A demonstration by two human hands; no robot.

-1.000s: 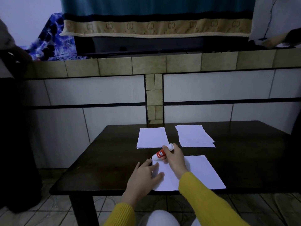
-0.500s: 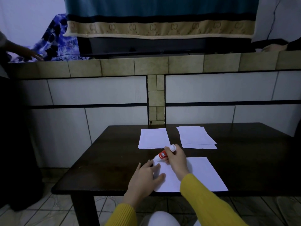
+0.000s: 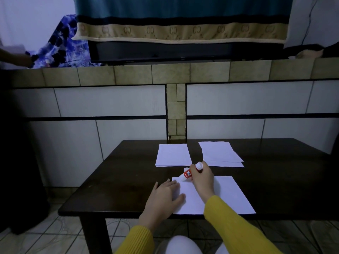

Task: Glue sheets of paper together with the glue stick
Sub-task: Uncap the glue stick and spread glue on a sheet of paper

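Observation:
A white sheet of paper (image 3: 231, 195) lies at the near edge of the dark table (image 3: 113, 180). My right hand (image 3: 202, 178) grips a red-and-white glue stick (image 3: 189, 173), tilted with its lower tip on the sheet's far left corner. My left hand (image 3: 164, 197) lies flat with spread fingers on the sheet's left edge, partly on the table. Two more lots of white paper lie farther back: a neat pile (image 3: 173, 154) on the left and a looser pile (image 3: 221, 154) on the right.
A tiled half-wall (image 3: 128, 99) rises right behind the table. On its ledge are a dark flat device under a teal blanket (image 3: 179, 19) and blue patterned cloth (image 3: 60, 46). Another person's arm (image 3: 14, 57) reaches in at far left. Tiled floor shows below.
The glue stick's tip has stayed near the sheet's far left corner, my right hand shifting slightly. The other person's arm at far left has moved. My view has tilted a little.

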